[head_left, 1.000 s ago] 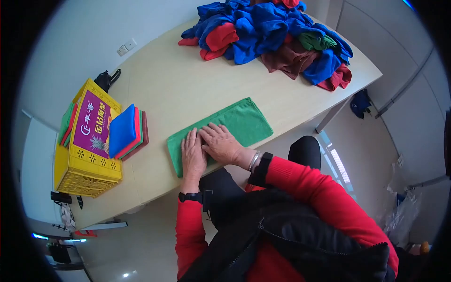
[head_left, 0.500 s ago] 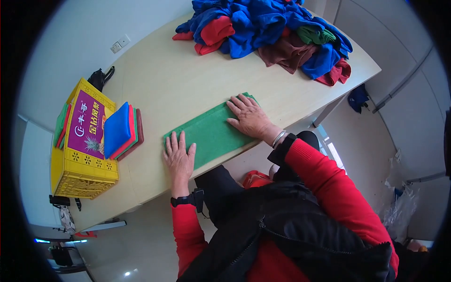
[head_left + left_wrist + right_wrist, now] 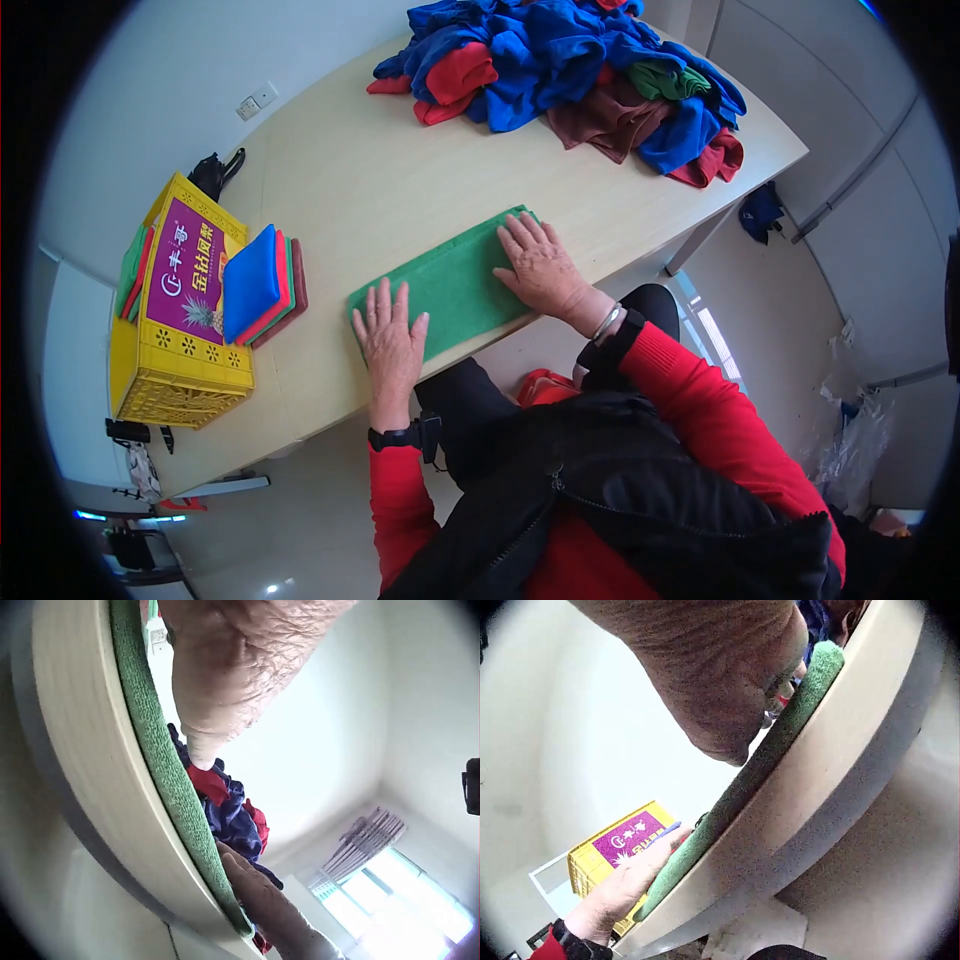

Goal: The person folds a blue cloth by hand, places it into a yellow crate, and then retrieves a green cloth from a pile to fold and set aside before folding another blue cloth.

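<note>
A folded green cloth (image 3: 455, 285) lies as a long rectangle along the table's front edge. On its left end rests my left hand (image 3: 392, 350), fingers straight and slightly spread. My right hand (image 3: 545, 268) lies flat on the right end, its fingers extended. In the left wrist view the cloth (image 3: 169, 765) shows as a thick layer at the edge, with my left hand (image 3: 232, 664) over it. The right wrist view shows my right hand (image 3: 720, 679) above the cloth (image 3: 742, 787).
A yellow crate (image 3: 190, 375) stands at the left, with folded blue, red, green and brown cloths (image 3: 252, 285) leaning on its side. A heap of crumpled cloths (image 3: 550, 60) covers the table's far end. Behind the crate lies a black item (image 3: 210, 175).
My hands, side by side on the cloth's left part a second ago, have moved apart to its two ends. The cloth now looks narrower.
</note>
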`<state>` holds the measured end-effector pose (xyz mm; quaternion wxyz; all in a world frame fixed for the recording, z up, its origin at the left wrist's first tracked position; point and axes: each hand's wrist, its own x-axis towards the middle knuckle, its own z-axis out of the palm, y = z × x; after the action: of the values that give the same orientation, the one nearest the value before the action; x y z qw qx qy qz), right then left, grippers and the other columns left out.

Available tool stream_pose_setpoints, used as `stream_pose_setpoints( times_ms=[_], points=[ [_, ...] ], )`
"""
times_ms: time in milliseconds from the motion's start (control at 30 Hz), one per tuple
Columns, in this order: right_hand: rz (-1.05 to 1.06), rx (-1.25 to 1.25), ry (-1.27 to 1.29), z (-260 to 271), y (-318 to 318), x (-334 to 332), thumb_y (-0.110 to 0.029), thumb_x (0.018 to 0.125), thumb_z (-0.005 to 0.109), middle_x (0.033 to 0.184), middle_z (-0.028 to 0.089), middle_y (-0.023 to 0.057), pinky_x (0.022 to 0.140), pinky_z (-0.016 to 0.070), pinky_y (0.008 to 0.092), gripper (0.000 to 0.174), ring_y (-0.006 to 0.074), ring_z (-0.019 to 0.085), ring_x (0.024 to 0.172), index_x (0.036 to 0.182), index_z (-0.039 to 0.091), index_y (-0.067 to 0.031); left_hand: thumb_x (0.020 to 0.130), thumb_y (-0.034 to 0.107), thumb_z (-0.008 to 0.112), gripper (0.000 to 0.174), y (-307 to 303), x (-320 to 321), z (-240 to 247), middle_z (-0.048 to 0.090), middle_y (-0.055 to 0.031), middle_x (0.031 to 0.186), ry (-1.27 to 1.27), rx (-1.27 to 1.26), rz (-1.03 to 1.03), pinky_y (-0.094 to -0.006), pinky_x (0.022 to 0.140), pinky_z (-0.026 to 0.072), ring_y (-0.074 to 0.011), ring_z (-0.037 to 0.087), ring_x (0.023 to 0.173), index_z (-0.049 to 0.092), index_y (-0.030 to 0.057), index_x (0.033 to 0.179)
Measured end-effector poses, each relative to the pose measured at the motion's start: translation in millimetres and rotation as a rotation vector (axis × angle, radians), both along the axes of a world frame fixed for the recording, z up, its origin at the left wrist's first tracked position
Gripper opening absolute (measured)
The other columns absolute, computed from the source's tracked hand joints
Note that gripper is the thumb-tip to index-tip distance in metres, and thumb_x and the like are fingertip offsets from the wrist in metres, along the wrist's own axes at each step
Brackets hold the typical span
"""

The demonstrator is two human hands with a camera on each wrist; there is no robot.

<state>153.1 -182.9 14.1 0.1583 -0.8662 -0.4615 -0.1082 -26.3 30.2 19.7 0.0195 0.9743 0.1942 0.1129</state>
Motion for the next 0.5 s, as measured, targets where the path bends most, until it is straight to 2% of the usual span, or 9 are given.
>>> stream_pose_setpoints(
  times_ms=[67,233,500],
  points=[
    [-0.117,-0.034,0.014,-3.1,0.6,1.3,-0.044,0.097,0.055,0.155,0.04,0.0177,0.12,0.0244,0.0501,0.065,0.0355,0.033,0.147,0.147,0.045,-0.0027,0.101,0.04,0.052,0.059,-1.5,6.7,-2.6,0.031,-0.011,0.163,0.0,-0.058,-0.081,-0.0548,0.123,0.0139,-0.0329,0.024,0.151,0.041,0.0148,0.153],
    [-0.094,-0.047,0.035,-11.7,0.8,5.1,-0.047,0.098,0.053,0.157,0.037,0.0193,0.12,0.0243,0.0504,0.068,0.0361,0.03,0.148,0.149,0.043,-0.0025,0.1,0.043,0.053,0.06,1.6,9.0,-13.3,0.033,-0.0129,0.161,0.003,-0.061,-0.087,-0.0584,0.121,0.0162,-0.0352,0.027,0.15,0.042,0.015,0.152],
    [-0.071,-0.053,0.024,-11.9,1.8,7.1,-0.049,0.099,0.05,0.159,0.035,0.0179,0.121,0.024,0.0506,0.07,0.0353,0.027,0.15,0.151,0.041,-0.0034,0.102,0.048,0.048,0.062,21.6,-8.0,-23.3,0.032,-0.0126,0.162,0.0,-0.053,0.119,-0.059,0.12,0.0198,-0.0359,0.026,0.15,0.039,0.0156,0.154]
  ],
)
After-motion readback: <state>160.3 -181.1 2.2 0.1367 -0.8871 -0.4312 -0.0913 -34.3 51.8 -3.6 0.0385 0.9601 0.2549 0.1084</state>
